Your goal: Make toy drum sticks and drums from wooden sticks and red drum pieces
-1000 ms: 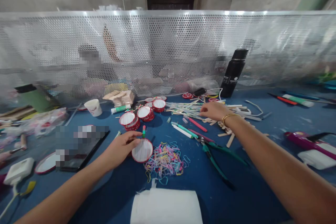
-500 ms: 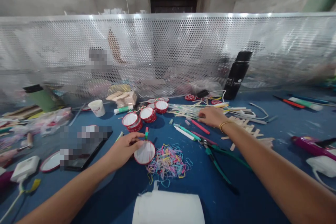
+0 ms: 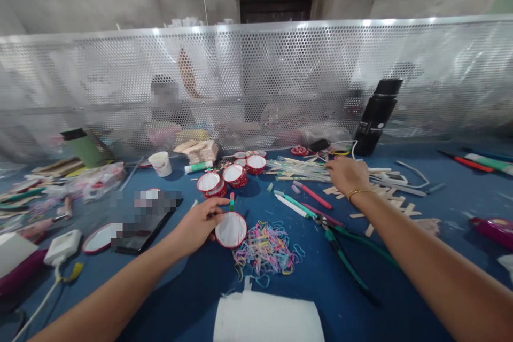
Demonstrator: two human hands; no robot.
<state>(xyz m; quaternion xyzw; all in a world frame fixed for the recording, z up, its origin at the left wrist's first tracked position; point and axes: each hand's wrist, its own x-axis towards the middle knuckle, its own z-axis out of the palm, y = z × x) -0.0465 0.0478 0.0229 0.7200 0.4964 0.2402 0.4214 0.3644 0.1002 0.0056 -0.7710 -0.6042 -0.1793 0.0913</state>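
My left hand (image 3: 202,222) grips a round, red-rimmed disc (image 3: 231,230) by its left edge, white face towards me. A small red-and-green piece (image 3: 232,201) sticks up at the disc's top edge. Over the far side of the table, my right hand (image 3: 349,175) has its fingertips drawn together at a heap of thin clear and pale sticks (image 3: 298,169); what is between them is too small to make out. Colourful small rubber bands (image 3: 268,248) lie in a pile right of the disc. Several stacked red-rimmed discs (image 3: 235,175) stand beyond my left hand.
Green-handled pliers (image 3: 340,251) and several pens (image 3: 315,195) lie mid-table. Wooden sticks (image 3: 395,203) spread beneath my right forearm. A white roll (image 3: 268,318) is at the near edge, a phone (image 3: 140,230) at left. A black bottle (image 3: 377,117) stands before the perforated metal screen (image 3: 260,75).
The view has shifted slightly left, so things appear further right. My right hand has moved a little along the stick heap, fingertips drawing together. My left hand still holds the disc.
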